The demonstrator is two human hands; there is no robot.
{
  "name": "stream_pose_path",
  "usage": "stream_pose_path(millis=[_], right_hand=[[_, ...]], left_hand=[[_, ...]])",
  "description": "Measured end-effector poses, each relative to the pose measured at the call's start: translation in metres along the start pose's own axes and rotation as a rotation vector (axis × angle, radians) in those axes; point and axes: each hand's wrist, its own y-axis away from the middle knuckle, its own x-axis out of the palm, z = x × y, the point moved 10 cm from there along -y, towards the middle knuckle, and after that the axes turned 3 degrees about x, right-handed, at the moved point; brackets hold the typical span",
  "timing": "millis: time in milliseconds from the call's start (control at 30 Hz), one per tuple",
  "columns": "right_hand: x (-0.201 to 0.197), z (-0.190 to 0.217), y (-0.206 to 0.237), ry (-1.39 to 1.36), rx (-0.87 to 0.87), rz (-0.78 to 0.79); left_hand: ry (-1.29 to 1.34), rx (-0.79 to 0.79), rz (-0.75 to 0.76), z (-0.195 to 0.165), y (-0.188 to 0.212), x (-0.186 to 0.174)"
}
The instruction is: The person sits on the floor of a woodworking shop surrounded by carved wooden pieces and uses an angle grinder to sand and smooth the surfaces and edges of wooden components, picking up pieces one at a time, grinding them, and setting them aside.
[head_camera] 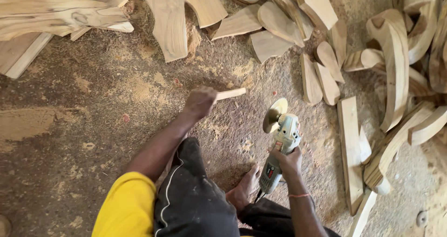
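Two hands work over a sawdust floor (84, 125). Left hand (200, 102) is closed around a thin wooden strip (230, 94) pointing to 3 o'clock. Right hand (287, 161) grips an angle grinder (279, 144), disc up toward 12. Cut wood pieces (326, 78) crowd 12 through 3 o'clock; open floor lies at 9.

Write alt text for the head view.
Seen from above, a person's right hand holds an angle grinder while the left hand grips a thin wood strip, over a sawdust-covered floor with cut wood pieces scattered around.
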Motion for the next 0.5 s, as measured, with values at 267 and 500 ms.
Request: stream_pose_path(millis=[267, 500], right_hand=[[0.035, 0.001, -0.019, 0.212, 0.051, 0.105], [0.079, 0.003, -0.029, 0.368, 0.093, 0.197]], left_hand=[[0.012, -0.194, -0.15, 0.072, 0.105, -0.032], [-0.168, -0.253, 0.147, 0.055, 0.061, 0.016]])
